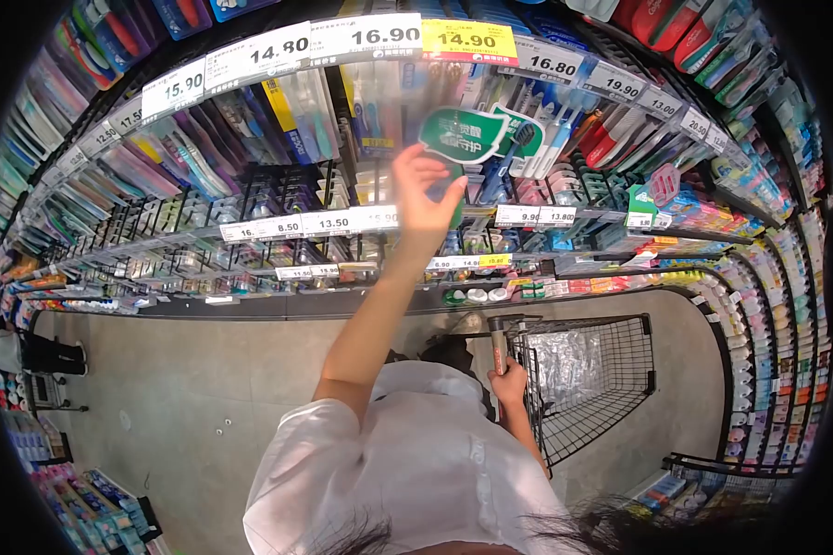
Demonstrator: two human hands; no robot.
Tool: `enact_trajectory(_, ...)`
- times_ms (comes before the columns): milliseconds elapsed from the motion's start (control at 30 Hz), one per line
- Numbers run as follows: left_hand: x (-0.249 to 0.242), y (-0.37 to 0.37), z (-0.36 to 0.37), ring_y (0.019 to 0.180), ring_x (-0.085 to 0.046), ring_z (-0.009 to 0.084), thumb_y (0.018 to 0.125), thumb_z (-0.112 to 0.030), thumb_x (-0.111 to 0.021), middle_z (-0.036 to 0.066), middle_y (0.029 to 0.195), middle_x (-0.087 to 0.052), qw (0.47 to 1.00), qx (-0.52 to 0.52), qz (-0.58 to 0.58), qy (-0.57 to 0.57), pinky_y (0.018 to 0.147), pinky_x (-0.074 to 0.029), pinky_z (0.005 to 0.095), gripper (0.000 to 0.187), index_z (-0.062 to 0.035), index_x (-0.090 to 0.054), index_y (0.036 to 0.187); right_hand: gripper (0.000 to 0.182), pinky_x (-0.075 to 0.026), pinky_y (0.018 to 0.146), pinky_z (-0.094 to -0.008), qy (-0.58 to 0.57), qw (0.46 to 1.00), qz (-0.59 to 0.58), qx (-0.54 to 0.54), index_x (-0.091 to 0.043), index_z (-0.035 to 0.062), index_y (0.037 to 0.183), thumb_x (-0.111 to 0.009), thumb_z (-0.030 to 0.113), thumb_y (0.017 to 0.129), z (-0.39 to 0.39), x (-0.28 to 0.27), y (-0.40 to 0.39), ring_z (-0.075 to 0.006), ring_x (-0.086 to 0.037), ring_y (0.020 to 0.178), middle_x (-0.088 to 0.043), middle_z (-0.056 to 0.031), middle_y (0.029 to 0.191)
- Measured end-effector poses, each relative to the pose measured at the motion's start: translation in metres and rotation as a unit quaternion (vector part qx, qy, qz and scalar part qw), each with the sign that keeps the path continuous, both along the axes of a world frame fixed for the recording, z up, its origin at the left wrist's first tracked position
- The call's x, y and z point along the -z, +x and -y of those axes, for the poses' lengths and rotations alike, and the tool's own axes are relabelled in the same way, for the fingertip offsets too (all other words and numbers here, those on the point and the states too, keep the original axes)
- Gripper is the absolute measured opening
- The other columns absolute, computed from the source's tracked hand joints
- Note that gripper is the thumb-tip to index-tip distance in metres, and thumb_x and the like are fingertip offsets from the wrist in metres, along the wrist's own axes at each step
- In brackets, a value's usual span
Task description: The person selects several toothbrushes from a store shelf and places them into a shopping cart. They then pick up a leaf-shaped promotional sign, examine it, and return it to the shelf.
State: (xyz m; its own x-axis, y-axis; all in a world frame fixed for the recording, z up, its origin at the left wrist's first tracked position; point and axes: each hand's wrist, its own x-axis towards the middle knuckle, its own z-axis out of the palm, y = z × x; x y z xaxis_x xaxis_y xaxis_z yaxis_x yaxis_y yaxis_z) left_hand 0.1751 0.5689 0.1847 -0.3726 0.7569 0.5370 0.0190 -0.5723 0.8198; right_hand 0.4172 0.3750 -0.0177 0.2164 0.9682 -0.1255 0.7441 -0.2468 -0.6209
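My left hand [423, 190] is raised to the toothbrush shelf, its fingers curled and the thumb held apart from them. Nothing shows between them. Right at its fingertips is a green leaf-shaped sign [463, 136] with white lettering. A dark-bristled toothbrush display [522, 137] stands just right of the sign, and packaged toothbrushes [372, 116] hang to the left of it. Lower down, my right hand [509, 381] is wrapped round the handle [499, 340] of a black wire shopping cart [643, 347], which stands at my right side.
Price tags [366, 37] run along the curved shelf edges. A clear crinkled sheet [567, 365] lies inside the cart. Stocked shelves [750, 342] curve round on the right. Another person [37, 353] stands far left by a cart. A low display [93, 509] sits at the lower left.
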Motion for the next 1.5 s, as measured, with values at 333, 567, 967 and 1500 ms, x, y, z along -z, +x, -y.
enact_trajectory(333, -0.002, 0.014, 0.003, 0.064, -0.050, 0.0094, 0.087, -0.008, -0.047, 0.009, 0.087, -0.051, 0.989, 0.131, 0.069, -0.020, 0.055, -0.043, 0.0208, 0.025, 0.0006, -0.038, 0.109, 0.021, -0.044, 0.055, -0.0412, -0.007, 1.000, 0.001, -0.007, -0.048, -0.0006, 0.062, -0.063, 0.012, 0.054, -0.003, 0.005, 0.001, -0.0379, -0.056, 0.057, -0.053, -0.0205, 0.057)
enact_trajectory(567, -0.022, 0.004, 0.035, 0.060, -0.054, 0.0107, 0.088, -0.012, -0.049, 0.009, 0.078, -0.058, 0.971, 0.189, 0.127, -0.068, 0.054, -0.044, 0.0226, 0.018, 0.0039, -0.049, 0.097, 0.020, -0.045, 0.058, -0.0427, -0.005, 1.000, -0.013, -0.009, -0.050, -0.0016, 0.066, -0.062, 0.011, 0.057, -0.003, 0.001, -0.001, -0.0409, -0.056, 0.062, -0.055, -0.0227, 0.060)
enact_trajectory(967, -0.028, -0.006, 0.052, 0.048, -0.050, 0.0077, 0.083, -0.015, -0.059, 0.007, 0.066, -0.058, 0.970, 0.166, 0.152, -0.091, 0.040, -0.038, 0.0192, 0.019, 0.0008, -0.057, 0.093, 0.020, -0.046, 0.059, -0.0426, -0.020, 1.000, -0.016, -0.007, -0.051, -0.0001, 0.067, -0.061, 0.013, 0.057, -0.003, 0.004, 0.001, -0.0390, -0.057, 0.062, -0.056, -0.0209, 0.060)
enact_trajectory(1500, -0.036, -0.002, 0.063, 0.046, -0.046, 0.0083, 0.086, -0.021, -0.054, 0.006, 0.066, -0.055, 0.971, 0.164, 0.154, -0.087, 0.040, -0.036, 0.0194, 0.021, -0.0002, -0.054, 0.091, 0.018, -0.043, 0.054, -0.0377, -0.032, 0.999, -0.037, -0.005, -0.049, -0.0015, 0.064, -0.061, 0.011, 0.055, -0.001, 0.006, 0.006, -0.0329, -0.054, 0.054, -0.053, -0.0186, 0.056)
